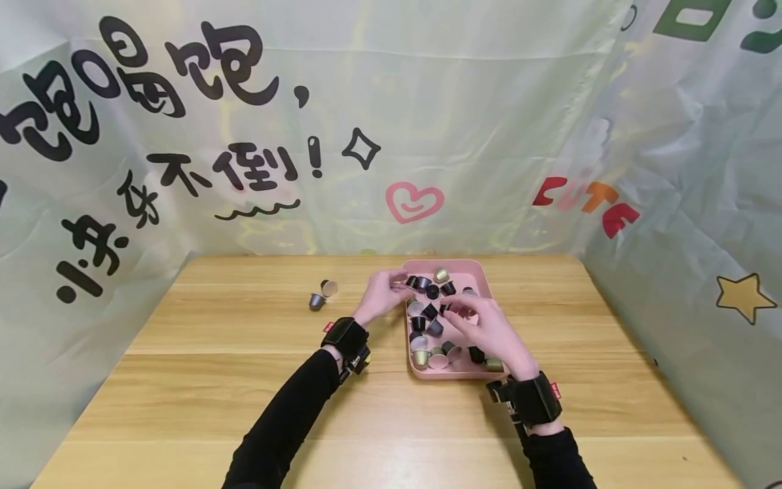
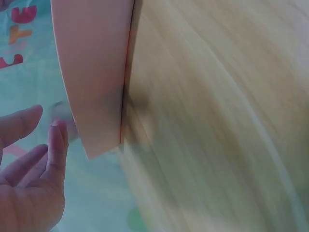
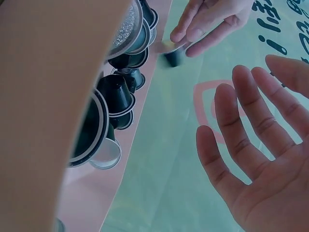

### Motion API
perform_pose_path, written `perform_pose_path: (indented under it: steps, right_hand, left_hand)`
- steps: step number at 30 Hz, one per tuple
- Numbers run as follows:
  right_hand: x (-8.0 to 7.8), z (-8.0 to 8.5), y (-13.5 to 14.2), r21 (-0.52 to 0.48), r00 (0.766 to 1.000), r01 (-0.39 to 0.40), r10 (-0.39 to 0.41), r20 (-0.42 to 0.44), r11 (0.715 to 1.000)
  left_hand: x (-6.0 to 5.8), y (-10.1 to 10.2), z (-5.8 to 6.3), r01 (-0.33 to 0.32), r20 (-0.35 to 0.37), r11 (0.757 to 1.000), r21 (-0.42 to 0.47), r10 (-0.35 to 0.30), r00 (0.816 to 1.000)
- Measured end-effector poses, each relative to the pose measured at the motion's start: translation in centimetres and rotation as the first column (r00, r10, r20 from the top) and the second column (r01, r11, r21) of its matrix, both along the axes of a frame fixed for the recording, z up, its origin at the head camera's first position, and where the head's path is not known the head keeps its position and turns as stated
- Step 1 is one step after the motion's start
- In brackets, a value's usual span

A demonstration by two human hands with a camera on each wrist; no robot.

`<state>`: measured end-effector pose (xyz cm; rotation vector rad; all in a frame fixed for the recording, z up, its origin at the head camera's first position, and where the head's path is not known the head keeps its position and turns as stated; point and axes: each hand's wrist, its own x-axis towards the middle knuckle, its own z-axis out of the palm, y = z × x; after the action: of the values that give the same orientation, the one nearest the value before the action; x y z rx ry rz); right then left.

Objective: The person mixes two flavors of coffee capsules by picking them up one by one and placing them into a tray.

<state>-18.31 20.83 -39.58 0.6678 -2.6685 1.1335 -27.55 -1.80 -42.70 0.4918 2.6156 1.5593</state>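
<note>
A pink tray [image 1: 455, 375] holds several coffee capsules, black, grey and gold, some upright and some tipped over. My left hand [image 1: 381, 295] is at the tray's far left edge. Its fingertips pinch a small dark coffee capsule [image 3: 172, 57], blurred in the right wrist view and partly covered by the fingers. Over the right half of the tray hovers my right hand [image 1: 489, 329], and its palm [image 3: 270, 193] shows nothing in it. Its fingers are spread and slightly bent. Near its thumb and index tips lies a black capsule [image 1: 430, 312].
Left of the tray, a grey capsule [image 1: 316, 301] and a tan-faced capsule [image 1: 329, 288] lie close together on the wooden table [image 1: 244, 380]. A printed cloth [image 1: 489, 136] hangs behind and beside the table. The tray's outer wall [image 2: 96, 58] stands close to the left wrist camera.
</note>
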Motion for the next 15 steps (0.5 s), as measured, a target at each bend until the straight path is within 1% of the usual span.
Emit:
perform_pose_path:
  steps: [2,4,7,11,15]
  right_hand:
    - [0.0,0.0,0.0,-0.003,1.000,0.000,0.000,-0.002,1.000]
    - [0.0,-0.1,0.0,-0.006,1.000,-0.001,0.001,-0.003,1.000]
    - [0.0,-0.1,-0.1,-0.006,1.000,0.005,-0.005,-0.002,1.000]
    - [0.0,0.0,-0.2,-0.002,1.000,0.003,-0.003,0.001,1.000]
    - [0.1,0.1,-0.2,0.000,1.000,-0.001,0.001,0.005,1.000]
  left_hand:
    - [0.2,-0.2,-0.2,0.001,0.022,0.999,0.048,-0.002,1.000]
    - [0.4,-0.6,-0.4,-0.013,0.018,0.997,0.070,0.011,1.000]
    - [0.6,-1.6,-0.6,-0.039,-0.007,0.996,0.086,0.040,0.999]
    - [1.2,-3.6,-0.4,-0.068,-0.056,0.996,0.052,0.071,0.996]
    - [1.8,-5.9,-0.1,-0.081,-0.074,0.997,-0.004,0.081,0.994]
